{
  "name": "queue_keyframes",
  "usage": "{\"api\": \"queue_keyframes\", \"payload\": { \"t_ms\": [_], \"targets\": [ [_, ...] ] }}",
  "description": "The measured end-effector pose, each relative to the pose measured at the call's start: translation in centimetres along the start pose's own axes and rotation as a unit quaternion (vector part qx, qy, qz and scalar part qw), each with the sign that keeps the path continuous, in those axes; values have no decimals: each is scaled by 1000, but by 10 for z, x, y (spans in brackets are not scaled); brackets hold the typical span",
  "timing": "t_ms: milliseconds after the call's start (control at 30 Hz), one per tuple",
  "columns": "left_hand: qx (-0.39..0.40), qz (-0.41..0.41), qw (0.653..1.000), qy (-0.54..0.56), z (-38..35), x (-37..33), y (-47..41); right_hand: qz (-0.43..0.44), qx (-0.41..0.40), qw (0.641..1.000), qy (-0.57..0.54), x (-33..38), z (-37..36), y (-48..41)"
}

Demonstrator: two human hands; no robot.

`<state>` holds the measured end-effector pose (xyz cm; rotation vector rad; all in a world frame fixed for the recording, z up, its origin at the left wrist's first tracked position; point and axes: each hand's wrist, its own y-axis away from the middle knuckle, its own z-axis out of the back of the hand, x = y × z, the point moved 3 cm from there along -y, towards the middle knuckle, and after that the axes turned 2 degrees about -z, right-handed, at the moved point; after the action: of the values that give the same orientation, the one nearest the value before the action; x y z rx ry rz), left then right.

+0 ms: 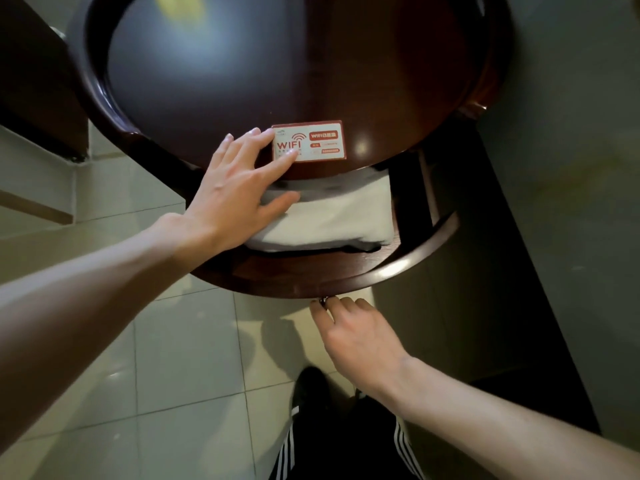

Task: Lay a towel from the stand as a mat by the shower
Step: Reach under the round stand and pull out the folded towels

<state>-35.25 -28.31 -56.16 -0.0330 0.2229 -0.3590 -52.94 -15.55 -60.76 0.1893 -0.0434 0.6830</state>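
- Towel (332, 216), white and folded, lies on the lower shelf (294, 271) of a round dark wooden stand (214, 81), tucked under the stand's top tier and not yet lifted.
- Left hand (239, 188) spreads flat over the stand's near edge, its straight fingertips (256, 140) resting on the top tier and the corner of a red WIFI card (322, 142), thumb stretched down over the towel's left end. It grips nothing; it looks placed to steady the person's lean and find the towel.
- Right hand (360, 337) hangs just below the rim of the stand's lower shelf, fingers curled, thumb and forefinger meeting at a small shiny spot on the rim. Whether they pinch it or only touch there cannot be told; the hand seems set to brace the stand.
- Tiled floor (187, 358) spreads beneath the stand, with a dark shoe (311, 382) and striped trousers (346, 445) directly below its front edge.
- Shower is not in view; judged from this, the task stands at its start, with the towel's removal next.
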Motion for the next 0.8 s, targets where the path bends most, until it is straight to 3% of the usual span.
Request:
{"api": "queue_keyframes", "payload": {
  "t_ms": [567,800],
  "targets": [
    [-6,11,1000,19,-2,-2,2,48,52,997,4,4,-7,23],
    [3,10,999,30,1,0,4,77,61,994,-53,5,20,25]
  ]
}}
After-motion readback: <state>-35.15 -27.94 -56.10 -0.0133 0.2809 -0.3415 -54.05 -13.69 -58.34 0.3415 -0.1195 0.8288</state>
